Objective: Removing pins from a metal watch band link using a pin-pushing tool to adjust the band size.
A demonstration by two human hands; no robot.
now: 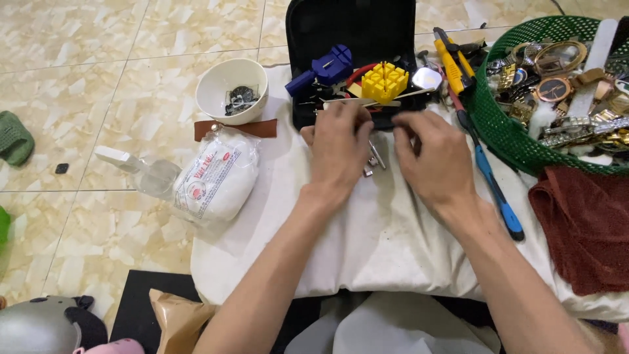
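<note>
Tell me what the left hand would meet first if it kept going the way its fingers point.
Probably the open black tool case: the left hand points up-frame, fingertips already at its near edge; depth is unclear.

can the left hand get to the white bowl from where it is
Probably yes: the left hand lies on the white cloth, and the white bowl stands open to its left, nothing between.

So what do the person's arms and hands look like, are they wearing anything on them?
Both arms are bare from the bottom of the picture up to the fingers: no sleeves show, and no gloves. The left hand and the right hand have no watch, strap or bracelet at the wrist that I can see, and no rings show on the backs of the fingers. Nails look short and plain.
</note>
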